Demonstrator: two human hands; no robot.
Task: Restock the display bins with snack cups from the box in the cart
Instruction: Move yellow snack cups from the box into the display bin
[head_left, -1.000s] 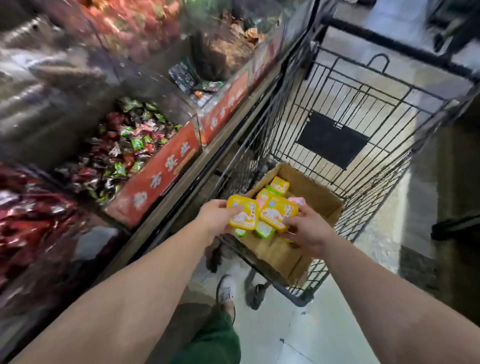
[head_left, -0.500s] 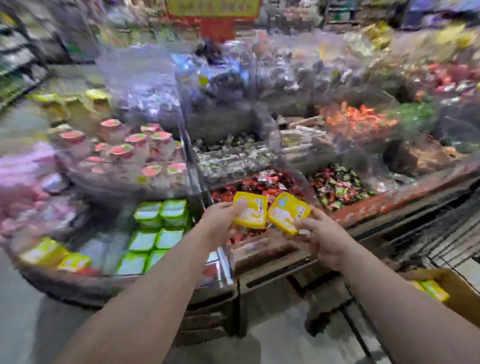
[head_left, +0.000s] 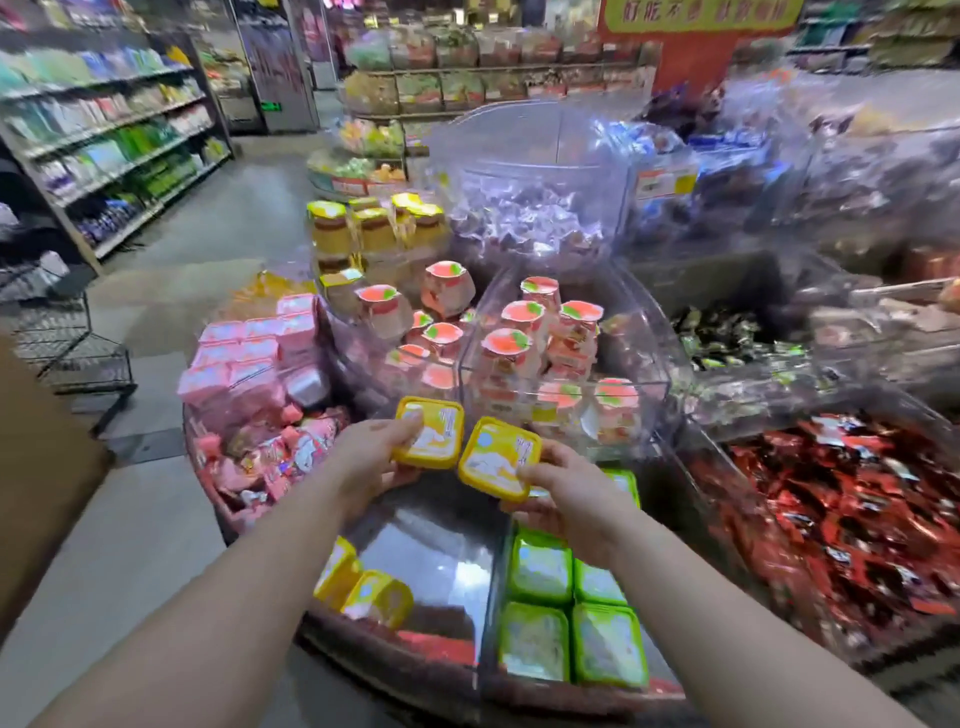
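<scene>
**Two yellow cups over a nearly bare bin**

We hold one yellow snack cup in each hand. The left cup (head_left: 430, 432) is pinched by our left hand (head_left: 370, 457), thumb on the lid edge and fingers curled beneath. The right cup (head_left: 498, 460) is pinched at its near corner by our right hand (head_left: 566, 496), thumb on top, the other fingers hidden under it. The two cups nearly touch, hanging above the yellow-cup bin (head_left: 436, 551), whose shiny floor shows bare beside a few loose yellow cups (head_left: 363, 584) at its left.

What could go wrong, as we judge it: the right grip sits on one corner only, so the cup may tip or slide out as we lower it. Released from this height, either cup could skid on the slick floor or land on its side like the ones already there. Drifting right would put a yellow cup among the green cups (head_left: 566, 608) next door.

Against half a second ago, our view has swung left: the cart and its box have gone from sight, the green and yellow bins now lie directly below us, and the pink packs (head_left: 249, 364) and peach cups (head_left: 514, 343) stand ahead. Both grips look unchanged.
</scene>
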